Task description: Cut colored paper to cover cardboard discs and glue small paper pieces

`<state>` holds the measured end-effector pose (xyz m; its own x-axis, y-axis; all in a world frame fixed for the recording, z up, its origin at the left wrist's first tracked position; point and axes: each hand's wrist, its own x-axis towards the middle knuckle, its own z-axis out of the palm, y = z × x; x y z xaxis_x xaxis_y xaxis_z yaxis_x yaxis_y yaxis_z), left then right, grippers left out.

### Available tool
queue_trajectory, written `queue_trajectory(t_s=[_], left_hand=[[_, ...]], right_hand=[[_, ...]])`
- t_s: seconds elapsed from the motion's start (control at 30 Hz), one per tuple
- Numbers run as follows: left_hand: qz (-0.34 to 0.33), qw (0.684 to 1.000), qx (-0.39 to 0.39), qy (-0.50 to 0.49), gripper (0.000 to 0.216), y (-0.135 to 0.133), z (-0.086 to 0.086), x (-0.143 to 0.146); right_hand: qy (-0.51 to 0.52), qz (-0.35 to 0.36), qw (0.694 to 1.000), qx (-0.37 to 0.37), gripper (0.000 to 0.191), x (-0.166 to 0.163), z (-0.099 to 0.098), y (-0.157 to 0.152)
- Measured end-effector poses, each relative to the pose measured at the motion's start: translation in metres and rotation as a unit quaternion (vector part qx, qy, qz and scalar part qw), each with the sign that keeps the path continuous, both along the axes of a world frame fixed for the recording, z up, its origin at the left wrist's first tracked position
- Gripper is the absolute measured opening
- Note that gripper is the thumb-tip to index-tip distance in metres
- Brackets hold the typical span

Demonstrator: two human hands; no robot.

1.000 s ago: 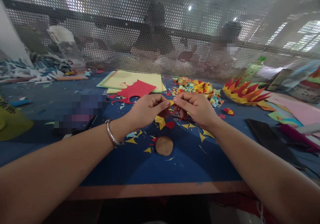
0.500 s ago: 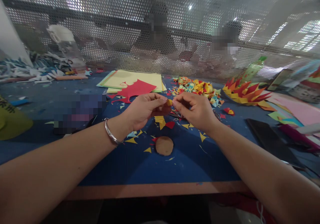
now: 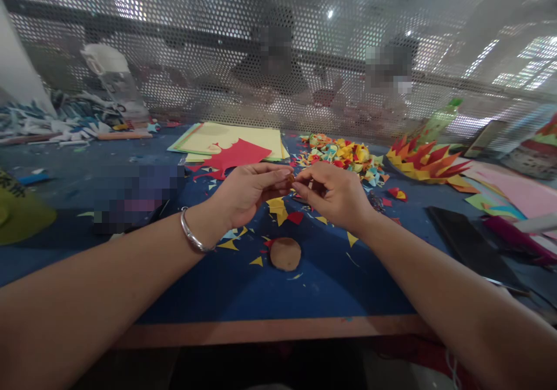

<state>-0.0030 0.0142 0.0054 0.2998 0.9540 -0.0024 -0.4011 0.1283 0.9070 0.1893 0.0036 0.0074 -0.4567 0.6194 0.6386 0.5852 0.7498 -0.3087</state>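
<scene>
My left hand (image 3: 256,191), with a silver bangle at the wrist, pinches a small yellow-brown piece of paper (image 3: 291,177) between thumb and fingertips. From the other side my right hand (image 3: 333,194) closes on the same piece, its fingertips meeting those of the left; most of the paper is hidden by them. On the blue tabletop below lies a round brown cardboard disc (image 3: 285,254). Yellow paper scraps (image 3: 277,207) and a red scrap (image 3: 295,217) are scattered under and around the hands.
Behind the hands lie a cut red sheet (image 3: 237,156), pale yellow paper (image 3: 235,136) and a heap of small coloured folded pieces (image 3: 348,153). A spiky red-yellow paper piece (image 3: 429,163) and a black phone-like slab (image 3: 470,248) are at right. A perforated screen (image 3: 209,47) stands behind.
My right hand has shifted slightly left, its fingertips now against the left ones. The paper piece shows less and looks darker than before. The disc and scraps stay put.
</scene>
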Motion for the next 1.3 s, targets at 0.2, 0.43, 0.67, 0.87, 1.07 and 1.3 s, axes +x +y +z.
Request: queue_trajectory(t_s=[0.2, 0.43, 0.67, 0.87, 1.07, 1.3], left_hand=[[-0.007, 1.0, 0.001, 0.01, 0.009, 0.0005, 0.0013, -0.0023], [-0.014, 1.0, 0.008, 0.025, 0.012, 0.0008, 0.0015, -0.0037], [-0.017, 0.999, 0.02, 0.026, 0.012, 0.0012, -0.0006, -0.0034], [-0.008, 0.999, 0.028, 0.026, 0.01, 0.0019, -0.0009, -0.0031], [-0.006, 0.999, 0.026, 0.045, 0.01, -0.0001, 0.0, -0.002], [-0.004, 0.997, 0.041, 0.069, 0.012, -0.0011, 0.0004, -0.0018]], right_hand=[[0.001, -0.001, 1.0, -0.022, 0.014, 0.0005, 0.0015, -0.0007], [0.019, 0.007, 0.999, -0.039, 0.014, 0.0012, 0.0024, -0.0004], [0.024, 0.004, 0.999, -0.046, 0.012, 0.0006, 0.0037, -0.001], [0.03, 0.006, 0.998, -0.047, 0.012, 0.0005, 0.0037, -0.001], [0.031, -0.003, 0.999, -0.041, 0.011, 0.0012, 0.0033, -0.0006], [0.023, -0.013, 0.999, -0.047, 0.008, 0.0002, 0.0057, -0.0019]])
